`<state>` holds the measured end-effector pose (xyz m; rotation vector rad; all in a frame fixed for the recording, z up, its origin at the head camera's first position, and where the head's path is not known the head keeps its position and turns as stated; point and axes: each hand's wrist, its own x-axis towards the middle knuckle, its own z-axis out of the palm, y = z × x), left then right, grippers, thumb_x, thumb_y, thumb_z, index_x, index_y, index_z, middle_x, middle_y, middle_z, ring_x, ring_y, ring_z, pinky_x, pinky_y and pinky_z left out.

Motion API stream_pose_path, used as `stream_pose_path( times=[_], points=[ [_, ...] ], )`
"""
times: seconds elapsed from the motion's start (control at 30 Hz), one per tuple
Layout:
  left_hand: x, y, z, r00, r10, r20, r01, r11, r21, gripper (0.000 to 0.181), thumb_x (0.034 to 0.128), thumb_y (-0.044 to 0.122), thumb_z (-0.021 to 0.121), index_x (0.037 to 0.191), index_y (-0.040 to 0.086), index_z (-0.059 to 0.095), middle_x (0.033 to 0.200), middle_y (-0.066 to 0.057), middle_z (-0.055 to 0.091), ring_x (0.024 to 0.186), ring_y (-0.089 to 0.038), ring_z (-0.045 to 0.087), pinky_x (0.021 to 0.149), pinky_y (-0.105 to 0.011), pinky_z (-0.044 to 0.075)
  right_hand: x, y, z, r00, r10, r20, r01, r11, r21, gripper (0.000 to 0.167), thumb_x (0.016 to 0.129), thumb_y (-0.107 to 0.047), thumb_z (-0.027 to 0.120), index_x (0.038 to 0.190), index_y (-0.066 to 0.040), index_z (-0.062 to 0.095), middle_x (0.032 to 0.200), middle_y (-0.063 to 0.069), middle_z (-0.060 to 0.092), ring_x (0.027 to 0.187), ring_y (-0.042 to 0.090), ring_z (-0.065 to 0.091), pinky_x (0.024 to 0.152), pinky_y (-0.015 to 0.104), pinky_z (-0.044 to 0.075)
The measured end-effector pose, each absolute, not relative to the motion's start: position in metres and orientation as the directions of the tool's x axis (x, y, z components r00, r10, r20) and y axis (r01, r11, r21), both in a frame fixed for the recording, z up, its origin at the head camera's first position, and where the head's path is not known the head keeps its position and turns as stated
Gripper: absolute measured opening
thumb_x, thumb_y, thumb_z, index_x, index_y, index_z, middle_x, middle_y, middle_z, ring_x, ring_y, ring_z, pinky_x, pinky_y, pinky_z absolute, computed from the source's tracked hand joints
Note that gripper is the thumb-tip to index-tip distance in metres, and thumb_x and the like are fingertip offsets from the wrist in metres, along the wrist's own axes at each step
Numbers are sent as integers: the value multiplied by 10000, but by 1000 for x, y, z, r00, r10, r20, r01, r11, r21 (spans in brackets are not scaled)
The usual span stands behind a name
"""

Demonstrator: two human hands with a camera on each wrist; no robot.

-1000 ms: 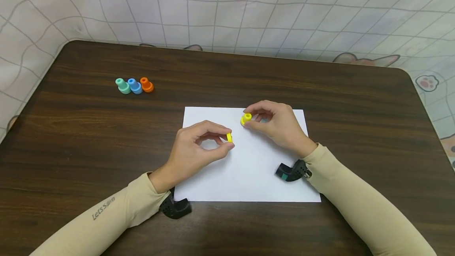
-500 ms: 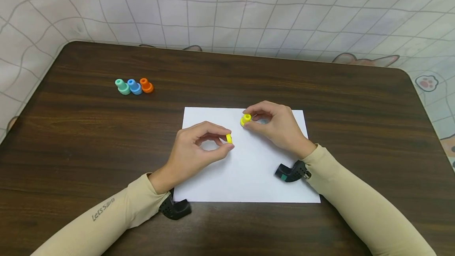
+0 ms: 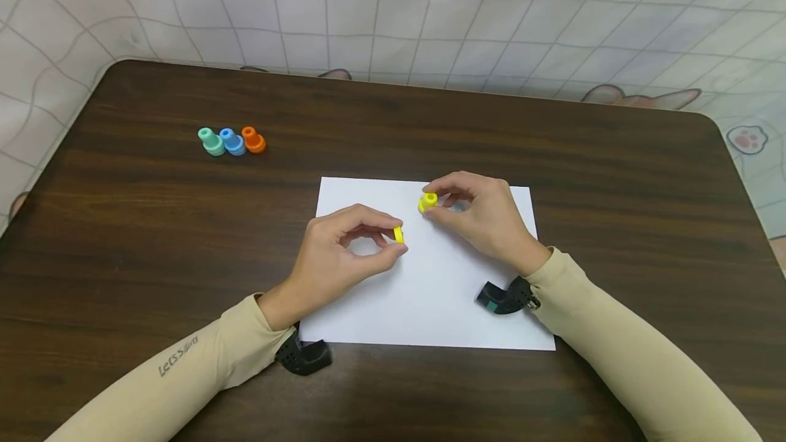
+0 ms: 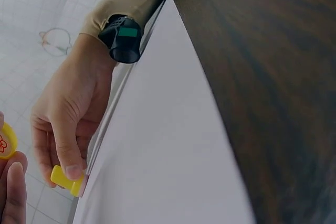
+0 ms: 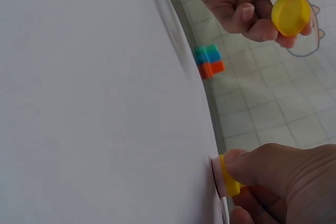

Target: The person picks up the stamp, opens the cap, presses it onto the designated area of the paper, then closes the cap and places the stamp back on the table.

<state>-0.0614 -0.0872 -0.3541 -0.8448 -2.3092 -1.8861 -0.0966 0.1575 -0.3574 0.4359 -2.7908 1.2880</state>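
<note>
My left hand (image 3: 334,251) pinches a round yellow cap (image 3: 398,234) on edge between thumb and fingers, above a white sheet of paper (image 3: 424,299). A red flower print shows on one side of the cap (image 4: 6,142) in the left wrist view; the right wrist view shows its hollow inside. Near the sheet's far edge, my right hand (image 3: 485,213) grips a small yellow stamp (image 3: 429,202) by thumb and fingers. The stamp stands upright, its pinkish base (image 5: 218,178) down against the paper. Whatever lies under that base is hidden.
Three more stamps, green (image 3: 211,142), blue (image 3: 233,142) and orange (image 3: 254,140), stand side by side at the far left of the dark wooden table (image 3: 153,237). A pale grid-patterned cloth (image 3: 393,12) hangs behind the table.
The head view has shifted slightly, so the table and sheet sit a little differently in it. Both hands keep their holds on the cap and the stamp, nearly still.
</note>
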Motion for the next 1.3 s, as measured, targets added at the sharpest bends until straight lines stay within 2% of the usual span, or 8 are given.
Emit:
stream_pose_path(
  times=[0.27,0.4,0.57,0.77,0.87,1.03,1.3],
  points=[
    [-61,-87,-354,-857,379,350,415,103,904,298,777,-35,863,1053,23,764,971,-94,789,814,-99,701,857,-222,630,-97,159,-356,-965,-230,130,-248,619,-745,290,811,-150,891,1085,-159,796,1000,-7,793,820,117,691,783,272,577],
    [-61,-90,-356,-858,383,342,409,106,907,300,777,-41,862,1054,13,761,985,-100,790,820,-96,704,863,-228,631,-97,157,-358,-967,-229,115,-233,600,-766,291,810,-139,890,1085,-158,797,1009,-4,792,832,124,700,817,282,592],
    [-61,-91,-359,-862,379,337,402,104,910,300,779,-38,861,1057,19,763,994,-98,791,821,-99,706,865,-235,633,-99,160,-351,-966,-197,165,-250,570,-783,285,810,-129,885,1081,-138,796,1031,11,796,877,142,715,889,323,612],
    [-64,-90,-362,-861,384,334,401,108,910,297,785,-36,858,1062,-11,756,991,-99,789,825,-95,701,858,-222,629,-101,170,-340,-976,-139,169,-217,523,-824,290,823,-88,870,1100,-119,788,1054,31,792,884,56,687,911,151,582],
    [-64,-90,-362,-862,383,331,400,113,909,300,787,-31,859,1067,-11,755,995,-98,789,827,-97,700,859,-219,629,-100,172,-335,-971,-140,193,-237,492,-837,296,819,-65,868,1101,-81,782,1054,63,790,876,22,696,909,118,574],
    [-64,-90,-362,-866,381,323,394,123,911,302,790,-28,858,1073,-5,756,998,-95,791,827,-98,702,858,-218,629,-95,172,-323,-969,-138,207,-246,393,-886,295,822,-42,859,1102,-35,766,1055,111,778,859,67,714,908,155,596],
    [-64,-89,-359,-885,383,266,338,135,931,290,818,23,855,1095,43,769,1021,-88,801,823,-105,720,853,-232,635,-82,170,-318,-985,-142,98,-137,301,-944,311,839,-77,855,1133,-56,755,1099,43,760,911,137,737,896,204,620]
  ],
)
